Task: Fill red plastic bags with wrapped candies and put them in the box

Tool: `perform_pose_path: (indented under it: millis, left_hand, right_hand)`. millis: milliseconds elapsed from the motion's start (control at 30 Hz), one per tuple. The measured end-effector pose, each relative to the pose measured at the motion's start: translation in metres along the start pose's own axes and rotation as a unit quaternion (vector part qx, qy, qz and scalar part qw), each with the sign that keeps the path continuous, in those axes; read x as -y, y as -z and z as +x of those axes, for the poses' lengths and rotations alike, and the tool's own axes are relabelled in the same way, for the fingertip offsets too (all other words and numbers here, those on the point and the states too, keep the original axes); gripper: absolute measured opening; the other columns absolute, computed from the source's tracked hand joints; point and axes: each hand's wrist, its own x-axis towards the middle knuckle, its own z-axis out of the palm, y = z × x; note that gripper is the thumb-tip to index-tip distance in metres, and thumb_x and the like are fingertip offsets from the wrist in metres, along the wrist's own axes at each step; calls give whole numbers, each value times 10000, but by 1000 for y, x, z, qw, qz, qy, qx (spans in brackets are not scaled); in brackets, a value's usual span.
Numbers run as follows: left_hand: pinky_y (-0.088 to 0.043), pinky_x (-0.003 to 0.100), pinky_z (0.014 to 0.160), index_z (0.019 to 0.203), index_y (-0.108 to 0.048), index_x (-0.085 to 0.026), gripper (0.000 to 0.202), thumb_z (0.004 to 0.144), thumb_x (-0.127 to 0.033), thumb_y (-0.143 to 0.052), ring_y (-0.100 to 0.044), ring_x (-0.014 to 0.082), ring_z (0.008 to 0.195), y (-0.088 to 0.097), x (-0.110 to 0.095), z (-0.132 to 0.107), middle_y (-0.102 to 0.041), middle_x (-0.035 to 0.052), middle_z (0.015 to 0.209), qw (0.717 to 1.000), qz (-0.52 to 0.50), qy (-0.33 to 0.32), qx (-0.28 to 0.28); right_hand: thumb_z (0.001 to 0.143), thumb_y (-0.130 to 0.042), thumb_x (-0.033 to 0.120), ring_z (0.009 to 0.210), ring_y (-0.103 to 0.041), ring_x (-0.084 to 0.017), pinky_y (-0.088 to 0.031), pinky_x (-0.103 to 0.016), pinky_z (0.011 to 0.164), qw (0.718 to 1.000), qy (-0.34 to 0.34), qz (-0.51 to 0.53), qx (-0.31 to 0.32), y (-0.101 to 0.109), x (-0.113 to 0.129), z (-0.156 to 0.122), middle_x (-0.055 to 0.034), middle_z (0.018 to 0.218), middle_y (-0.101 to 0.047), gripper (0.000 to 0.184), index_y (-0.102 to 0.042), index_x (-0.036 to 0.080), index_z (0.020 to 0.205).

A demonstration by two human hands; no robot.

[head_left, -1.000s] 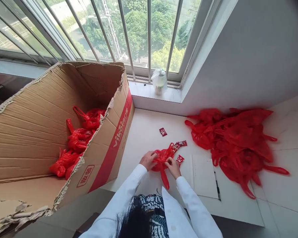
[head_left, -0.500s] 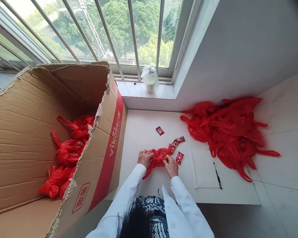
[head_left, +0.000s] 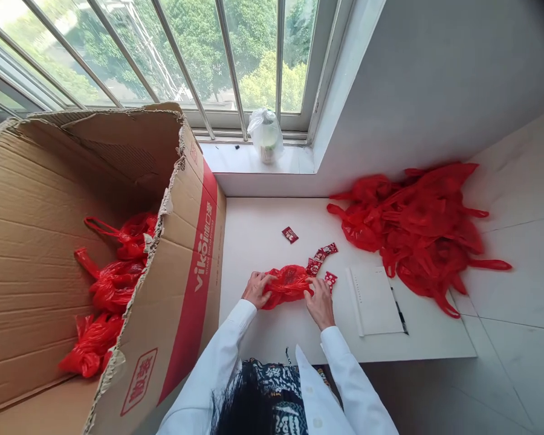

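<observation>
A small red plastic bag (head_left: 288,283) lies on the white tabletop (head_left: 272,326) between my hands. My left hand (head_left: 255,289) grips its left end and my right hand (head_left: 320,302) grips its right end. Small red packets (head_left: 321,252) lie just beyond the bag, one (head_left: 330,279) beside my right hand and another (head_left: 290,234) farther back. Both my sleeves are white.
A large torn cardboard box (head_left: 118,260) stands at the left, holding several tied red bags (head_left: 111,281). A heap of loose red bags (head_left: 417,226) lies at the right. A white notebook (head_left: 375,301) with a pen (head_left: 399,313) lies near it. A wrapped cup (head_left: 265,134) stands on the windowsill.
My hands have pulled the bag's ends apart sideways, and the handle that hung toward me is now gathered in. The view has shifted slightly.
</observation>
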Motion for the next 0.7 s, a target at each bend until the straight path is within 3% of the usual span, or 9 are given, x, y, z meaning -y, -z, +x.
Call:
perform_pose_path:
  millis: [67,133,200,300,467,600,700]
  left_hand:
    - [-417,363,863,1026,-614,-245,393,652,-125,-584,-433,241,1015,-4,-6,1,-587,46,981,1000,-1,-20,2]
    - [-391,415,906,974,-627,-244,345,651,-126,-595,-405,271,1070,-12,-11,2,-576,63,1010,1000,4,-28,-1]
    - [-372,449,915,923,-632,-234,312,657,-83,-567,-404,287,1084,-21,-16,2,-586,78,986,1000,7,-26,-5]
    - [-391,438,857,838,-627,-221,261,661,-48,-544,-465,276,991,-31,-19,1,-614,74,873,1000,-5,-16,-6]
    - [-400,394,822,766,-617,-219,50,727,-192,-601,-497,220,839,-26,-20,-5,-639,35,788,996,-74,10,-44]
    - [-420,325,775,752,-628,-220,72,742,-291,-631,-482,192,805,-14,-22,-15,-641,18,757,983,-149,38,-105]
    - [-428,312,784,797,-643,-220,108,764,-317,-610,-499,184,833,-15,-18,-20,-641,20,782,966,-208,54,-146]
  right_hand:
    - [797,-451,178,1063,-456,-231,-340,-373,926,995,82,-28,43,-3,14,7,-86,1113,-575,321,-566,209,1096]
    - [792,-488,152,1014,-470,-238,-351,-379,887,985,117,-56,113,-11,23,14,-78,1031,-611,284,-605,226,1040]
    - [752,-517,99,936,-489,-240,-360,-378,833,978,117,-77,155,-21,26,18,-71,907,-634,228,-637,223,900]
    - [715,-525,55,864,-501,-229,-367,-358,773,979,101,-73,162,-30,23,16,-63,820,-631,200,-632,208,787]
    - [788,-520,186,768,-537,-182,-394,-312,721,983,81,-22,166,-20,14,16,-22,785,-646,112,-628,211,771]
    - [797,-524,296,719,-569,-147,-422,-255,665,970,48,140,192,-6,14,26,-6,762,-658,155,-638,193,775]
    - [728,-606,345,698,-559,-151,-425,-257,652,930,-23,309,200,-1,10,31,-13,729,-641,175,-647,175,744]
